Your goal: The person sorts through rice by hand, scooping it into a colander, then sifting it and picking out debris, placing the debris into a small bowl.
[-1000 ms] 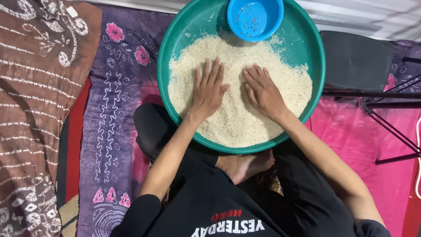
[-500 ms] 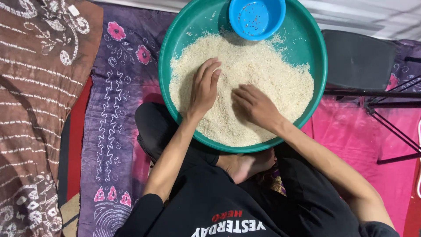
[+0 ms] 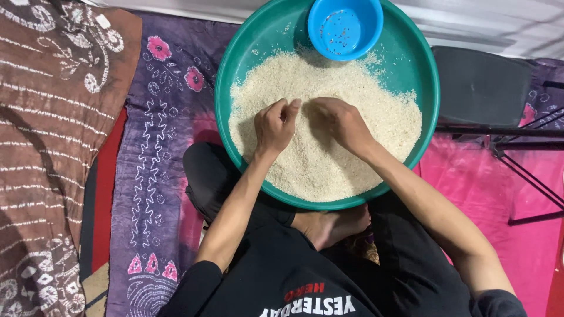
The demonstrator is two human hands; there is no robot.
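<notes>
Rice (image 3: 329, 152), pale, heaped in round green basin (image 3: 235, 76) resting on person's lap. Left hand (image 3: 275, 124) and right hand (image 3: 341, 122) close together on the grains, fingers curled, pinching. Small blue bowl (image 3: 345, 26) at far rim. Patterned purple cloth (image 3: 158, 147) beneath.

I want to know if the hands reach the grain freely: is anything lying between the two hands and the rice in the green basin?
Nothing visible does. The left hand and right hand rest directly on the rice near the middle of the green basin, fingers curled. The small blue bowl sits at the far edge, beyond both hands.
</notes>
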